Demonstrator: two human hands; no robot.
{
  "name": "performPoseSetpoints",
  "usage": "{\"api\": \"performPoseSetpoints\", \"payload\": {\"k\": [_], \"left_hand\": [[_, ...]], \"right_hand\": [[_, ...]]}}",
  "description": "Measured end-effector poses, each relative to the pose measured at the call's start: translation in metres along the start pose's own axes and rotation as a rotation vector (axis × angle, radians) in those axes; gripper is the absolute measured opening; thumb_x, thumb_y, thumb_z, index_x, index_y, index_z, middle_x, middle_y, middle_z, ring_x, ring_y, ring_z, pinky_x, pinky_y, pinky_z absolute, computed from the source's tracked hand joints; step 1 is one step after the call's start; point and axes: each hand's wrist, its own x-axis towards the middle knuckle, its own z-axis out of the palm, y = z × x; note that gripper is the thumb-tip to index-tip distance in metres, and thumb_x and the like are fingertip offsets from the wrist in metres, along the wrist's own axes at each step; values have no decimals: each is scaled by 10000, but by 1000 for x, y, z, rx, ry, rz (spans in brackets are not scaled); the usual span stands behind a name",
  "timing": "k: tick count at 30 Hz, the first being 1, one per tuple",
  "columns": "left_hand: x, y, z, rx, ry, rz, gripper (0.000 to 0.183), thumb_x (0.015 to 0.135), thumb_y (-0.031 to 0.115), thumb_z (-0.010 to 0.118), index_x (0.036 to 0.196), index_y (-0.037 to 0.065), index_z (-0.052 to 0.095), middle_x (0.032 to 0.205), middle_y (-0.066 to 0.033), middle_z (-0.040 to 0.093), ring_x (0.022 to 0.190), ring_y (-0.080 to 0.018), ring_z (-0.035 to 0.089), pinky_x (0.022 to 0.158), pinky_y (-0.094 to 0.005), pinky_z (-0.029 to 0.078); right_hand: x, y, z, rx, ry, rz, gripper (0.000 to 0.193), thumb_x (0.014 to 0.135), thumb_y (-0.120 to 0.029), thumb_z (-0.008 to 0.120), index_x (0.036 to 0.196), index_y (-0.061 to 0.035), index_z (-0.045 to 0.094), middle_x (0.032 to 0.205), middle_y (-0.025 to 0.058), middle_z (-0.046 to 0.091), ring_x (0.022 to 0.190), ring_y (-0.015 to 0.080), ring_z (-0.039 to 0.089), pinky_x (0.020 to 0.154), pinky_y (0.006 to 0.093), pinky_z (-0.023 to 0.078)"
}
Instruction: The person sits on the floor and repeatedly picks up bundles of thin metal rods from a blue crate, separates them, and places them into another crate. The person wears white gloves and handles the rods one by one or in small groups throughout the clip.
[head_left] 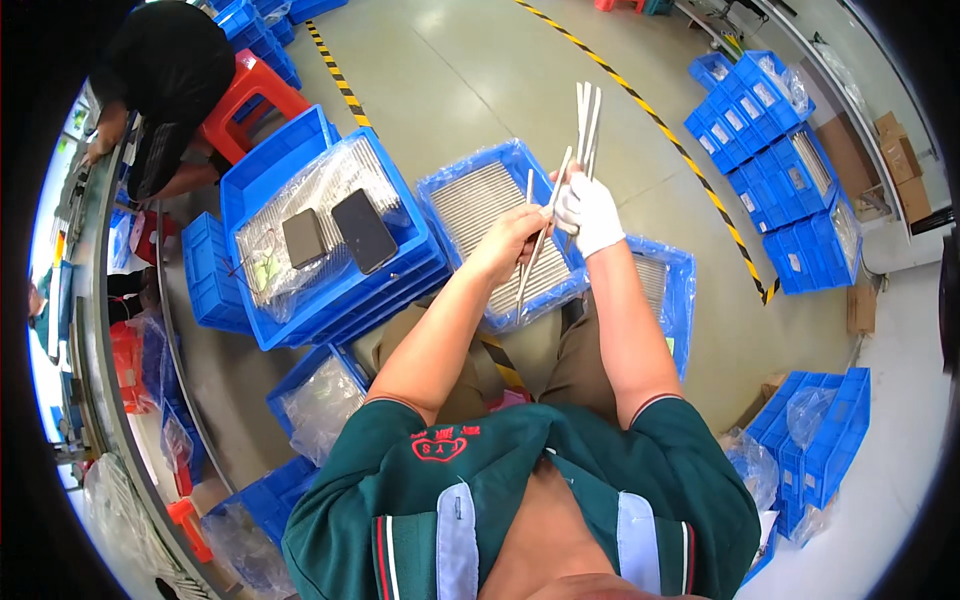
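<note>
In front of me my right hand (592, 212), in a white glove, is closed around a small bundle of thin metal rods (587, 125) that point up and away. Close beside it, my bare left hand (512, 238) grips a couple of similar rods (528, 277), which slant between the two hands. Both hands are above a blue bin (428, 188) lined with clear plastic. Rows of silver rods (478, 205) lie side by side in that bin. Where the fingers meet, the rods partly overlap, so exactly how many each hand holds is unclear.
To the left, stacked blue bins (425, 262) carry bagged rods, a black phone (363, 231) and a dark flat box (304, 239). Another lined bin (684, 300) stands by my right forearm. A red stool (250, 95) and a person (165, 70) are at far left; more bins (790, 180) stand right.
</note>
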Motion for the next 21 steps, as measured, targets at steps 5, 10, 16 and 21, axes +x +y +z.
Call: {"api": "performPoseSetpoints", "payload": {"k": [5, 10, 16, 21], "left_hand": [[0, -20, 2, -198, -180, -172, 240, 926, 248, 527, 793, 51, 556, 596, 40, 407, 463, -45, 290, 406, -187, 217], [-12, -17, -8, -231, -274, -177, 253, 928, 241, 530, 831, 9, 557, 800, -114, 565, 606, -178, 568, 511, -268, 474], [3, -3, -30, -463, -298, -100, 335, 925, 263, 529, 821, -48, 592, 1084, -309, 565, 1084, -408, 554, 927, -494, 474], [3, -7, -30, -474, -483, -110, 307, 918, 261, 545, 868, -33, 615, 1065, -267, 590, 870, -266, 601, 756, -374, 493]], "right_hand": [[21, 13, 1, -163, 359, -217, 188, 833, -212, 669, 811, -50, 577, 546, -16, 445, 365, 77, 339, 341, 246, 246], [48, -25, -67, -1, 388, -211, 236, 826, -234, 673, 680, -128, 520, 493, -23, 442, 345, 93, 383, 327, 244, 285], [10, 7, -23, -230, 67, 0, 194, 813, -217, 688, 771, -61, 581, 513, -27, 445, 378, 83, 386, 331, 250, 284], [-10, 11, 6, -419, -192, -3, 191, 816, -214, 682, 800, -42, 602, 562, 5, 542, 426, 79, 474, 359, 226, 324]]}}
